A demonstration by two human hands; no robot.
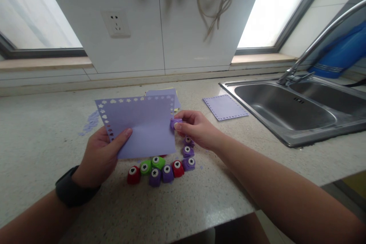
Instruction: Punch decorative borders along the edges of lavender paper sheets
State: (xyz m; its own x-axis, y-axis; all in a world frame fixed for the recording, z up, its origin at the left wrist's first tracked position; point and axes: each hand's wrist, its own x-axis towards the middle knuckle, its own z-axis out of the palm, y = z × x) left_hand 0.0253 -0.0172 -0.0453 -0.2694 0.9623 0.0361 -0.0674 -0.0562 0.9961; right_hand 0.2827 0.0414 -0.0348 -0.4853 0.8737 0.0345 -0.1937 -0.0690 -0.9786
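A sheet of purple paper (pixel 143 126) is gripped at its left edge by my left hand (pixel 105 146), thumb on the near face. Cut-out shapes such as stars, hearts and clouds line its left side, top and upper right edge. My right hand (pixel 197 127) pinches a purple craft punch (pixel 175 123) set at the sheet's right edge. Below the sheet, several more punches rest on the counter: a red punch (pixel 134 174), a green punch (pixel 145 167), a purple punch (pixel 155 176) and others, with shape icons on their white buttons.
A purple sheet with a punched border (pixel 225 107) lies on the counter near the steel sink (pixel 283 110). Behind the held sheet is a stack of purple paper (pixel 161 92). Small purple scraps (pixel 90 122) are piled at left. The tiled wall bounds the back.
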